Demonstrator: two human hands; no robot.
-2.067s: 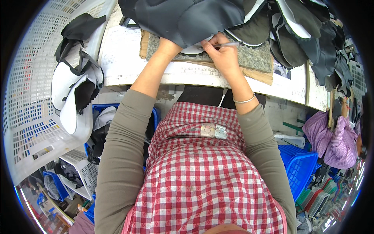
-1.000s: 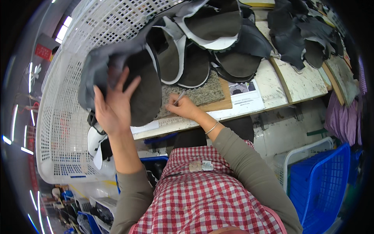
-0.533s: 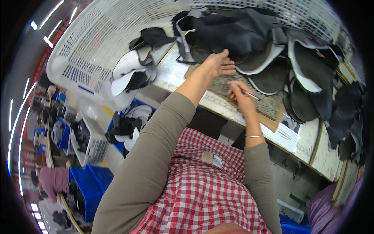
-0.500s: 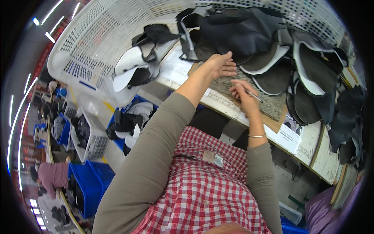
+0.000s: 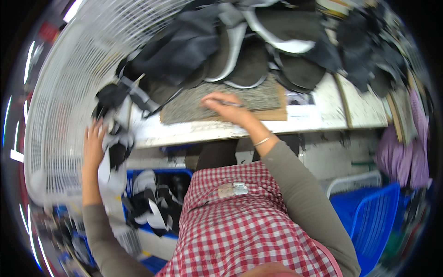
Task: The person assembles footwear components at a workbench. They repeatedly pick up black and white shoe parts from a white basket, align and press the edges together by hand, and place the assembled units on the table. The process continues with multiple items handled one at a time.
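My left hand (image 5: 93,144) reaches to the left side, its fingers spread beside black and white shoe-upper pieces (image 5: 119,153) by the white basket; whether the fingertips touch them is hard to tell. Above the grey board (image 5: 184,107), my right hand (image 5: 225,106) is closed around a slim silver pen (image 5: 229,103). The grey board lies on a brown sheet (image 5: 280,114) on the worktable. Behind the board is a heap of dark shoe uppers (image 5: 249,62) with white edges. A strip-like dark piece (image 5: 140,98) hangs toward the table's near edge.
A large white perforated basket (image 5: 55,120) stands at the left. Below the worktable (image 5: 332,113) is a blue crate (image 5: 134,173) with more pieces. Another blue crate (image 5: 369,217) is at the lower right, near a person in purple clothing (image 5: 399,154). Dark pieces (image 5: 362,51) lie far right.
My left hand has moved from over the board to the pieces at the left. My right hand still holds the pen over the board. The view has turned.
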